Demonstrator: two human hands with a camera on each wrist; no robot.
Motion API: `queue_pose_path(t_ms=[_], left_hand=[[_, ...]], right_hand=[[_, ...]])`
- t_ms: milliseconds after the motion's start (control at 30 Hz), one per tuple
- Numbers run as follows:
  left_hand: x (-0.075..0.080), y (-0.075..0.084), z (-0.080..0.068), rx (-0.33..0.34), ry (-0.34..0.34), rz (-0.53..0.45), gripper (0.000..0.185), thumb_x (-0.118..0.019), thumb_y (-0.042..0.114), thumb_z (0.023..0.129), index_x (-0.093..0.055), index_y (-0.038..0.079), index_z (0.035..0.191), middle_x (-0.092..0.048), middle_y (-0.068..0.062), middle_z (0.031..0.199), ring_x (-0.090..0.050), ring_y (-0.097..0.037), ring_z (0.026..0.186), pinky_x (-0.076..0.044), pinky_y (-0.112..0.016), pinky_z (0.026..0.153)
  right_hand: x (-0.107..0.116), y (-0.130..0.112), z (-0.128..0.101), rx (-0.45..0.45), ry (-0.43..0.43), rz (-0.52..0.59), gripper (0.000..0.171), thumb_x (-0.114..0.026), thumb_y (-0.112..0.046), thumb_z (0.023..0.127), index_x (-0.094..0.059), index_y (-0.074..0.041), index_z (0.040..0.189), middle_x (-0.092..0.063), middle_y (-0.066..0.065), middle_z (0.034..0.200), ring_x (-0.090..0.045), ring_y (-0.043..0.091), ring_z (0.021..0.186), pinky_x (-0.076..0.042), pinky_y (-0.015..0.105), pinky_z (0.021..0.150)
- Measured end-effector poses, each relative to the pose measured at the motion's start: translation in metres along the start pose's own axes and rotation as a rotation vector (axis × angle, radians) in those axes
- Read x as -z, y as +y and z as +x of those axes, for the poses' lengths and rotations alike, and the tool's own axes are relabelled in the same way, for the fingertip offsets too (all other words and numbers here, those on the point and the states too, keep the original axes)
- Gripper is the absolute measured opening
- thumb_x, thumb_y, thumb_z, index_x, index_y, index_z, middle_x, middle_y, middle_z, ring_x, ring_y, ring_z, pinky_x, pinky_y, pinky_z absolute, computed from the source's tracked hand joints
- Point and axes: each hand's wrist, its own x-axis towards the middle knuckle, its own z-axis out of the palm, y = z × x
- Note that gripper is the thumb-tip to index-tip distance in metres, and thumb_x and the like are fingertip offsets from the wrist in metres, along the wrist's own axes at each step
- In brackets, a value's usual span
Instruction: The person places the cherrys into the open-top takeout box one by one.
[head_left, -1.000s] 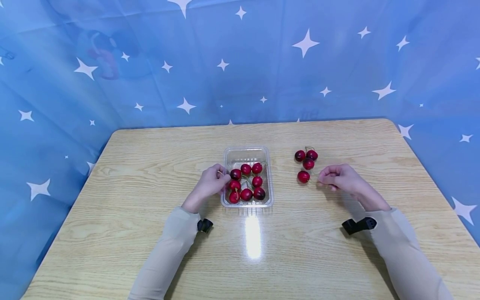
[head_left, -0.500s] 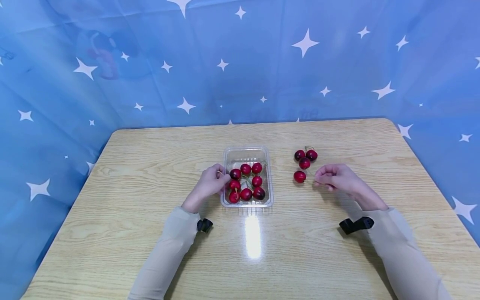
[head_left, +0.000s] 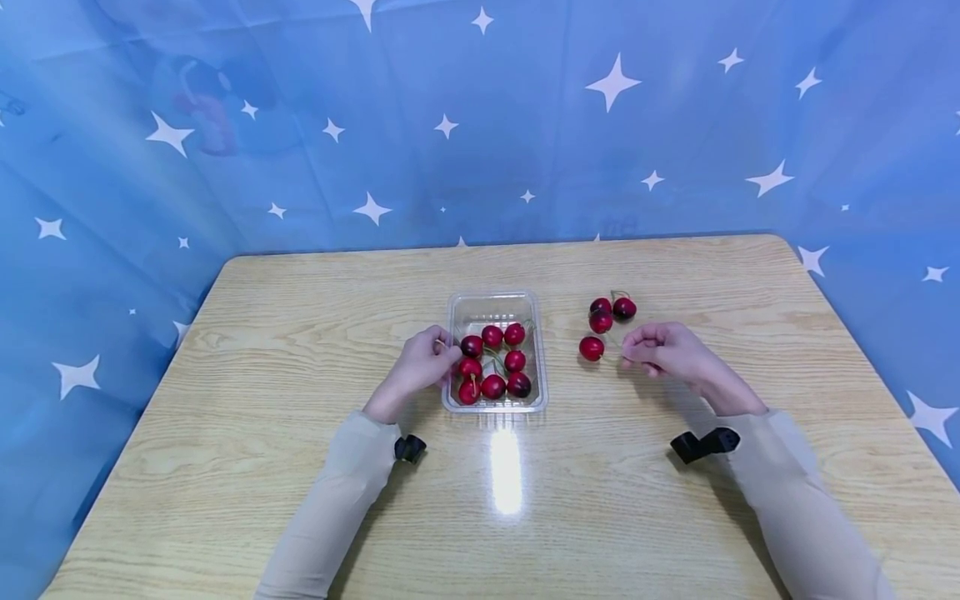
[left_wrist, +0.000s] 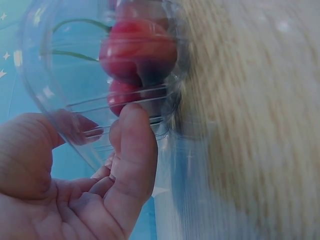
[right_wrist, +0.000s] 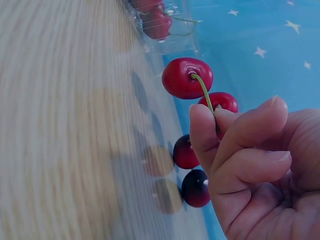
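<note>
At nine o'clock on the plastic punnet point(head_left: 487, 308), the left-hand grip point(head_left: 426, 360) pinches its edge. Toward three, past a gap of counter point(head_left: 564, 367), the right-hand grip point(head_left: 666, 350) pinches a cherry stem point(right_wrist: 204, 89).

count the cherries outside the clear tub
4, all right of the clear tub in the head view: front cherry, middle cherry behind it, back-left cherry and back-right cherry. None seems fully hidden.

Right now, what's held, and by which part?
Right hand pinches a cherry by its stem, apparently a second too; left hand grips the container by its side.
</note>
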Motion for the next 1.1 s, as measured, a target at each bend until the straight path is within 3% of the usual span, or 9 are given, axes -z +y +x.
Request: queue_pose_path(t_ms=[1100], left_hand=[[0.0, 0.002, -0.002, -0.012, -0.006, -0.008, 0.01, -0.052, 0.007, 0.089, -0.051, 0.0, 0.096, -0.049, -0.002, 0.063, -0.053, -0.012, 0.05, -0.052, -0.027, 0.051]], right_hand=[[-0.014, -0.033, -0.003, 0.066, -0.062, 0.095, 0.007, -0.05, -0.004, 0.094, -0.053, 0.002, 0.092, -0.067, 0.008, 0.079, -0.043, 0.008, 0.046, -0.035, 0.02, 0.043]])
